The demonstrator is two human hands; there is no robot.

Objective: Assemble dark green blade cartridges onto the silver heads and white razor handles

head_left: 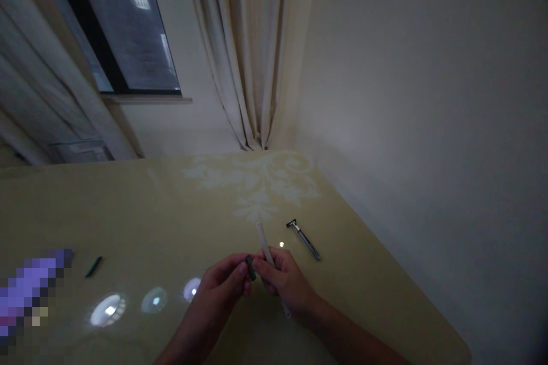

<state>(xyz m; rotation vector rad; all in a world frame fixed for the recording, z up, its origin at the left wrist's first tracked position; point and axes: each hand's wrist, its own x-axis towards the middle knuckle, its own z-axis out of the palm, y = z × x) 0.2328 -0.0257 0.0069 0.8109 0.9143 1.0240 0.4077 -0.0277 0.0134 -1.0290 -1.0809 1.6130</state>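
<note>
My left hand [231, 276] is closed on a small dark green piece [250, 268], pinched between thumb and fingers. Right beside it, my right hand [280, 274] wraps round a thin pale stick [264, 241], whose upper end points away from me and whose lower end shows below the hand. The fingertips of both hands nearly meet at the green piece. A razor [306, 242] with a dark head and grey handle lies on the table to the right, just beyond my right hand.
On the glossy yellowish table [192, 211], another small dark green piece [93, 267] lies at the left, near a pixelated purple object [32, 288]. A wall [406, 125] borders the right edge; curtains [257, 57] and a window [128, 23] stand behind.
</note>
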